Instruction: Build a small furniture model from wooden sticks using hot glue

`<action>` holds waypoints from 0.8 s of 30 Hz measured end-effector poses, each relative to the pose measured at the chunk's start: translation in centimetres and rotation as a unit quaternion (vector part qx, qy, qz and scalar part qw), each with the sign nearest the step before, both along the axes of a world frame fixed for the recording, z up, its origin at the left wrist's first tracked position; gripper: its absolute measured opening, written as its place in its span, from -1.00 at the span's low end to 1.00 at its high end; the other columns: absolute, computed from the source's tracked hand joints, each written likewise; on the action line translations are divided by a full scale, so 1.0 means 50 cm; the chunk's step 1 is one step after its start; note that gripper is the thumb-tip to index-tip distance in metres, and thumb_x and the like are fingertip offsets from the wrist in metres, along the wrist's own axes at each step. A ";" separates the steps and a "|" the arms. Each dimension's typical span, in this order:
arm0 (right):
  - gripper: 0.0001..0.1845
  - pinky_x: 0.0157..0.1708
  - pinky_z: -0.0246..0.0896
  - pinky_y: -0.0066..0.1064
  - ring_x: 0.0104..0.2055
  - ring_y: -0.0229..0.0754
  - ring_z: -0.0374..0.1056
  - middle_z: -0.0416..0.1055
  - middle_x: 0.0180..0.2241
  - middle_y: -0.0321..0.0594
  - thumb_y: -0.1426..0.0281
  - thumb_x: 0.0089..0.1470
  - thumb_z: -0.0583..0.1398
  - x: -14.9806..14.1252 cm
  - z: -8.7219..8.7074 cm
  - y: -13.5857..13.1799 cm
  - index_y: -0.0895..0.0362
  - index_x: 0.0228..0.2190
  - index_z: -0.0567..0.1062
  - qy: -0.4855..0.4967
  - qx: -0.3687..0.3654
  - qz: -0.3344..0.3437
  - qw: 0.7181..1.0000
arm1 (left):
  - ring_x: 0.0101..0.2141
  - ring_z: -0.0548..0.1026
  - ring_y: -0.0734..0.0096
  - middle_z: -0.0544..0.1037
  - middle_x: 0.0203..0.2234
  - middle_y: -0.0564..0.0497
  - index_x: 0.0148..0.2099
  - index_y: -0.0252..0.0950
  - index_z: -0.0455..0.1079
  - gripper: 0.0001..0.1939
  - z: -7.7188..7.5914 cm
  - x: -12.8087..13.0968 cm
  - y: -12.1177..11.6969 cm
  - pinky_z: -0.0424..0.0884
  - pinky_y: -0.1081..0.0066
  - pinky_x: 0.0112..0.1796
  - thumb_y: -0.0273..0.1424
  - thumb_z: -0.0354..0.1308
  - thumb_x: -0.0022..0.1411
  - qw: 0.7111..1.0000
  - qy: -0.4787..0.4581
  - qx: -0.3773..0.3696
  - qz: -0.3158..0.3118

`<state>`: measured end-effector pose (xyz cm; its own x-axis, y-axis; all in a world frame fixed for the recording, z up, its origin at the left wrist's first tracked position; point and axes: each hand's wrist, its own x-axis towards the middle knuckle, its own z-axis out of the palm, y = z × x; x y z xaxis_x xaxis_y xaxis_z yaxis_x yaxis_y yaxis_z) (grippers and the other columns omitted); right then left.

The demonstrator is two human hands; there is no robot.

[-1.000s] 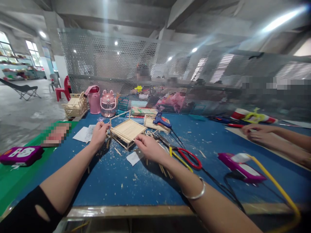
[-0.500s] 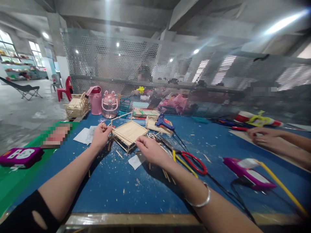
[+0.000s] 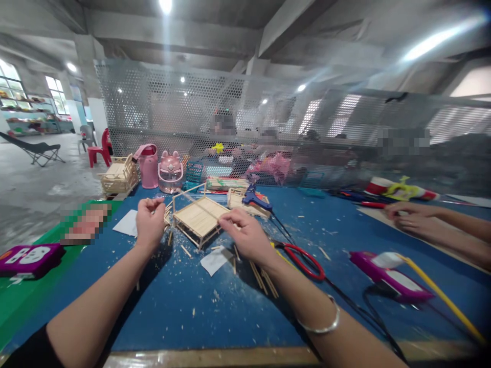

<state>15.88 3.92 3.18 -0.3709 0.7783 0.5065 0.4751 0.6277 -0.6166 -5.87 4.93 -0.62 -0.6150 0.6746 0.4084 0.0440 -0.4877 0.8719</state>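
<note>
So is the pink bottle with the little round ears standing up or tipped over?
Upright: the pink bottle with round ears has its eared lid on top, clear body underneath.

A plain black sleeve, at 8 o'clock, ends around the elbow of the left arm. A slim, shiny silver bangle, rounded and smooth, rings the right forearm at 5 o'clock. Both hands are bare.
</note>
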 end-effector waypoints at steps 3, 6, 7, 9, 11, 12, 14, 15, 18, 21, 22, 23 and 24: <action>-0.78 -0.42 0.09 -0.46 -0.46 -0.29 0.20 0.31 -0.53 -0.28 0.27 0.03 0.08 0.010 0.013 -0.002 0.16 -0.45 0.40 0.138 -0.011 0.011 0.990 | -0.51 0.34 0.60 0.36 -0.53 0.16 -0.47 -0.24 -0.01 -0.71 0.025 0.026 -0.039 0.26 0.52 -0.39 -0.38 0.13 -0.03 0.999 0.010 0.019 -0.033; -0.74 -0.55 0.06 -0.50 -0.57 -0.33 0.18 0.31 -0.61 -0.34 0.18 0.03 0.08 0.002 0.006 -0.008 0.14 -0.41 0.32 0.217 -0.110 0.100 0.965 | -0.59 0.34 0.60 0.41 -0.53 0.15 -0.46 -0.24 -0.02 -0.67 0.033 0.066 -0.073 0.27 0.52 -0.49 -0.27 0.12 0.01 0.980 0.031 -0.036 -0.194; -0.72 -0.56 0.07 -0.50 -0.57 -0.33 0.21 0.33 -0.61 -0.34 0.15 0.02 0.09 -0.003 0.000 -0.012 0.13 -0.40 0.30 0.230 -0.145 0.135 0.953 | -0.58 0.37 0.58 0.42 -0.51 0.14 -0.45 -0.24 -0.02 -0.66 0.031 0.078 -0.080 0.28 0.52 -0.50 -0.23 0.11 0.02 0.968 0.040 -0.066 -0.240; -0.70 -0.56 0.11 -0.50 -0.53 -0.31 0.28 0.40 -0.56 -0.30 0.12 0.01 0.10 -0.016 -0.012 -0.019 0.11 -0.37 0.26 0.240 -0.202 0.196 0.929 | -0.58 0.39 0.56 0.40 -0.55 0.15 -0.45 -0.24 -0.02 -0.64 0.022 0.096 -0.086 0.27 0.53 -0.54 -0.18 0.10 0.03 0.941 0.053 -0.100 -0.319; -0.71 -0.53 0.16 -0.51 -0.49 -0.30 0.33 0.45 -0.51 -0.26 0.14 0.01 0.11 -0.027 -0.021 -0.026 0.11 -0.36 0.25 0.243 -0.236 0.237 0.910 | -0.64 0.33 0.59 0.31 -0.66 0.22 -0.45 -0.24 -0.03 -0.63 0.013 0.102 -0.083 0.24 0.55 -0.58 -0.15 0.10 0.03 0.926 0.046 -0.107 -0.359; -0.73 -0.50 0.18 -0.51 -0.47 -0.31 0.35 0.46 -0.49 -0.25 0.16 0.02 0.11 -0.030 -0.024 -0.028 0.11 -0.36 0.26 0.241 -0.248 0.251 0.904 | -0.68 0.29 0.62 0.25 -0.69 0.26 -0.45 -0.23 -0.04 -0.62 0.011 0.100 -0.080 0.23 0.56 -0.60 -0.15 0.11 0.02 0.924 0.039 -0.106 -0.366; -0.78 -0.45 0.21 -0.52 -0.42 -0.33 0.37 0.48 -0.43 -0.23 0.24 0.02 0.14 -0.031 -0.027 -0.027 0.13 -0.35 0.28 0.238 -0.269 0.263 0.896 | -0.70 0.25 0.65 0.21 -0.70 0.28 -0.46 -0.23 -0.05 -0.61 0.011 0.088 -0.072 0.22 0.57 -0.61 -0.18 0.13 0.01 0.928 0.042 -0.099 -0.357; -0.80 -0.43 0.22 -0.53 -0.39 -0.32 0.38 0.48 -0.40 -0.22 0.30 -0.01 0.16 -0.028 -0.026 -0.023 0.13 -0.34 0.28 0.240 -0.284 0.262 0.891 | -0.69 0.25 0.66 0.21 -0.69 0.28 -0.46 -0.23 -0.05 -0.61 0.014 0.078 -0.068 0.22 0.57 -0.60 -0.20 0.14 0.00 0.932 0.054 -0.094 -0.345; -0.74 -0.54 0.24 -0.54 -0.41 -0.28 0.41 0.49 -0.37 -0.20 0.38 -0.06 0.18 -0.005 -0.015 -0.005 0.12 -0.27 0.27 0.243 -0.367 0.249 0.862 | -0.66 0.28 0.66 0.25 -0.64 0.25 -0.47 -0.24 -0.06 -0.64 0.022 0.043 -0.056 0.21 0.57 -0.57 -0.26 0.13 0.01 0.948 0.115 -0.068 -0.288; -0.72 -0.72 0.13 -0.57 -0.59 -0.30 0.36 0.48 -0.48 -0.18 0.25 0.04 0.07 0.026 -0.001 0.010 0.17 -0.25 0.29 0.166 -0.462 0.264 0.830 | -0.64 0.29 0.65 0.27 -0.61 0.23 -0.48 -0.24 -0.05 -0.67 0.022 0.022 -0.049 0.22 0.56 -0.56 -0.31 0.10 0.03 0.951 0.167 -0.071 -0.252; -0.70 -0.74 0.08 -0.59 -0.65 -0.34 0.32 0.46 -0.54 -0.21 0.24 0.05 0.07 0.036 0.003 0.013 0.19 -0.24 0.30 0.127 -0.474 0.276 0.826 | -0.64 0.29 0.64 0.27 -0.61 0.22 -0.49 -0.24 -0.05 -0.68 0.021 0.021 -0.048 0.22 0.56 -0.56 -0.31 0.09 0.03 0.950 0.178 -0.075 -0.246; -0.69 -0.76 0.05 -0.61 -0.70 -0.37 0.27 0.43 -0.61 -0.26 0.24 0.05 0.08 0.045 0.005 0.015 0.21 -0.24 0.31 0.088 -0.479 0.285 0.825 | -0.64 0.29 0.64 0.27 -0.61 0.22 -0.49 -0.24 -0.05 -0.68 0.019 0.023 -0.049 0.22 0.56 -0.56 -0.31 0.09 0.02 0.949 0.185 -0.079 -0.241; -0.70 -0.77 0.01 -0.63 -0.74 -0.41 0.22 0.39 -0.66 -0.32 0.27 0.03 0.11 0.052 0.006 0.017 0.23 -0.25 0.33 0.055 -0.478 0.291 0.827 | -0.64 0.28 0.63 0.26 -0.62 0.23 -0.49 -0.24 -0.05 -0.68 0.018 0.027 -0.050 0.22 0.55 -0.56 -0.31 0.09 0.02 0.950 0.186 -0.082 -0.235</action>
<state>18.49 4.77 3.47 -0.8164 0.5481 -0.1817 0.1716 -0.0702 -0.9827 -4.52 2.43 0.27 -0.0633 0.9126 0.4038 0.1751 -0.3882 0.9048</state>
